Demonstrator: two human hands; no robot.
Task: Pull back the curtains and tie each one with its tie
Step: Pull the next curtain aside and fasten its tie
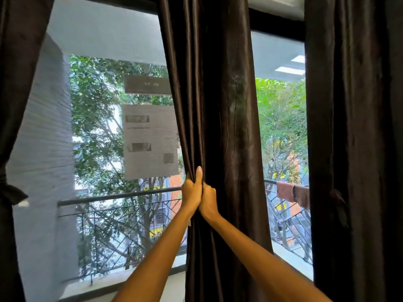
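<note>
Head view. Window pane (104, 127) is filling the left half, with a paper notice (150, 141) sticking to the glass at about 10 o'clock from the hands. Balcony railing (122, 196) is running across outside, trees (98, 101) are showing behind it. A second pane at 3 o'clock is showing more railing with a pink-brown cloth (293, 192) hanging over it.

Left curtain (13, 105) is sitting at the 9 o'clock edge, already gathered, with a knotted tie (13, 194) cinching it. Right curtain (353, 149) is hanging at the 3 o'clock edge, pinched in at a dark tie (337, 203) around its middle. Centre curtain (218, 127) is hanging straight down the middle from 12 to 6 o'clock, dark brown and shiny, covering the frame post between the two panes and part of the glass.

Both arms are reaching up from 6 o'clock. Left hand (192, 191) is gripping the centre curtain's left edge, fingers curled round the fold, thumb pointing straight up along the fabric. Right hand (208, 198) is pressing right against the left hand, fingers curled into the same bunch of fabric. Both are holding tight, no gap between the hands. Fabric is bunching narrow at the grip and fanning wider above.
</note>
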